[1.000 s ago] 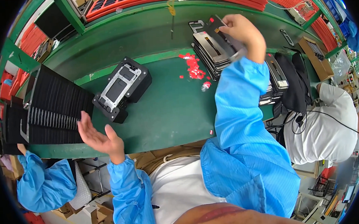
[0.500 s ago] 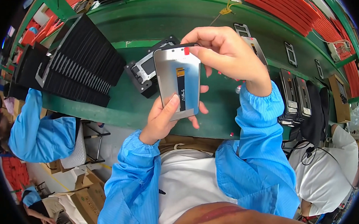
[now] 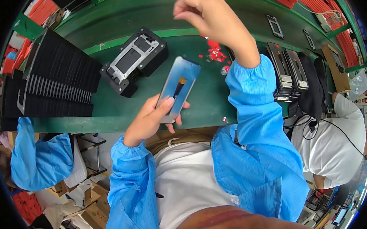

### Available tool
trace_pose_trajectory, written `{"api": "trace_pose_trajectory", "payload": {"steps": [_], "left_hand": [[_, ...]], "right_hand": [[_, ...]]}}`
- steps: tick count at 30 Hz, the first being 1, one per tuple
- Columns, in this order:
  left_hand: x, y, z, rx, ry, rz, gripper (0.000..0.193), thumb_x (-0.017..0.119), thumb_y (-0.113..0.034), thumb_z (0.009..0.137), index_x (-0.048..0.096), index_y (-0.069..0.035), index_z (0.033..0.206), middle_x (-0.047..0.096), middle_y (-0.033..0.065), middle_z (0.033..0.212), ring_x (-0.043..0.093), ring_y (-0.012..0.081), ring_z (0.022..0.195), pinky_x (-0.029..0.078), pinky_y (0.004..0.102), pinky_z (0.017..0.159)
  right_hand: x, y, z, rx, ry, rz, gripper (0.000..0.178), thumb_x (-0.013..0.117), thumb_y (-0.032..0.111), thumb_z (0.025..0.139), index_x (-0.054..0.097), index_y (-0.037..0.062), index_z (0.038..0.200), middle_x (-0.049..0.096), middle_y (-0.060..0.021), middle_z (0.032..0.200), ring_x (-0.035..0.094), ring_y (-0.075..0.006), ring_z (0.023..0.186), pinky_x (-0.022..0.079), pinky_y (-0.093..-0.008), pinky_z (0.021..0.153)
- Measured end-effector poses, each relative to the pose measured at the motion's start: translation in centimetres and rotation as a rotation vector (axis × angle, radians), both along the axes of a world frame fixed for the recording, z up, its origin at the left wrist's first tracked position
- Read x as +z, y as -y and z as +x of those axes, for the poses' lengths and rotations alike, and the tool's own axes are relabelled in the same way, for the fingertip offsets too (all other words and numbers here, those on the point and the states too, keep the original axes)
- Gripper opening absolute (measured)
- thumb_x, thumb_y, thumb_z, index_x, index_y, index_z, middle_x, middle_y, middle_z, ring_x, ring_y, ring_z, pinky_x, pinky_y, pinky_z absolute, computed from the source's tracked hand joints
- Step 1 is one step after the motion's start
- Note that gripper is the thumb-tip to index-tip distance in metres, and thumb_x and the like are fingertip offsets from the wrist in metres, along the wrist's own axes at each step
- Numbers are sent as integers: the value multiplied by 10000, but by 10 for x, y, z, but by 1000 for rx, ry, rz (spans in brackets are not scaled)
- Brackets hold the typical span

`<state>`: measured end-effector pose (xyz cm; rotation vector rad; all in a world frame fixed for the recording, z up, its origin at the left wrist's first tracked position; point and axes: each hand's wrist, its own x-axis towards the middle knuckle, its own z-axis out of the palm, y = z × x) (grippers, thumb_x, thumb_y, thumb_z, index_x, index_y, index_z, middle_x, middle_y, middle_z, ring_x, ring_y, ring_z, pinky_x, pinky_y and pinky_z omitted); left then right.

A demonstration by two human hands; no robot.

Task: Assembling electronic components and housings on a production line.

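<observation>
A phone screen panel (image 3: 183, 73), silvery-blue on its back with a dark flex cable and a gold connector, is tilted in my left hand (image 3: 148, 116). That hand is closed, its thumb on the panel's lower back and its fingers behind. My right hand (image 3: 203, 14) is raised at the far side of the bench, away from the panel. Its fingers are curled together, slightly blurred, and whatever is between them is hidden. A black fixture (image 3: 158, 60) with a silver phone-shaped frame sits beyond the panel, to its left. Small red scraps (image 3: 216, 54) are scattered beneath my right forearm.
Black slotted trays (image 3: 61, 75) stand in a big stack at left. Stacked phone panels (image 3: 279, 66) lie at right, by a dark cloth (image 3: 312, 83) and a cardboard box (image 3: 334, 69). Co-workers sit on both sides: one blue sleeve (image 3: 29, 147), one white shirt (image 3: 330, 144).
My right hand has left the panel's top edge and moved up and away. The red tab there is gone. My left hand has tilted the panel and lowered it slightly leftward.
</observation>
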<state>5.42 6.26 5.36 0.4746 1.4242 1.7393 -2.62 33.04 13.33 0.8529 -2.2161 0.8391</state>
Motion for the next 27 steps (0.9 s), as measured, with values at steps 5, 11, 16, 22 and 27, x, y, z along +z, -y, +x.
{"api": "trace_pose_trajectory", "payload": {"steps": [5, 11, 16, 22, 27], "left_hand": [[-4, -1, 7, 86, 38, 44, 466, 429, -329, 1076, 512, 36, 1354, 648, 186, 1220, 656, 204, 862, 581, 331, 611], [-11, 7, 2, 147, 18, 77, 458, 413, -313, 1076, 509, 42, 1351, 633, 197, 1246, 658, 222, 866, 585, 350, 605], [-11, 11, -2, 209, -24, 119, 548, 325, -404, 1086, 498, 38, 1360, 623, 213, 1256, 663, 252, 875, 591, 365, 609], [-7, 10, -9, 376, 22, 351, 726, 176, -556, 1071, 436, 16, 1435, 611, 229, 1280, 671, 289, 898, 594, 379, 608], [1, 7, -22, 371, 16, 430, 798, 121, -614, 1051, 366, -6, 1504, 583, 234, 1342, 676, 292, 916, 594, 385, 611]], "right_hand": [[-60, -42, -17, -425, 524, 363, 96, 716, 84, 813, 698, 16, 879, 707, -149, 799, 697, -342, 766, 549, -416, 685], [-103, -55, -30, -776, 602, 724, 133, 726, 160, 808, 737, 28, 814, 733, -156, 827, 698, -372, 764, 550, -421, 666], [-79, -70, -26, -582, 741, 642, 154, 718, 177, 833, 749, 26, 836, 725, -192, 832, 689, -386, 750, 548, -425, 658], [-4, -19, 12, -25, 886, 236, 224, 666, 173, 947, 725, 22, 1101, 729, -94, 774, 707, -153, 744, 524, -286, 602], [-12, 50, 25, 533, 996, -315, 297, 586, 181, 1013, 651, 27, 1259, 705, -46, 742, 662, -82, 628, 491, -217, 531]]}}
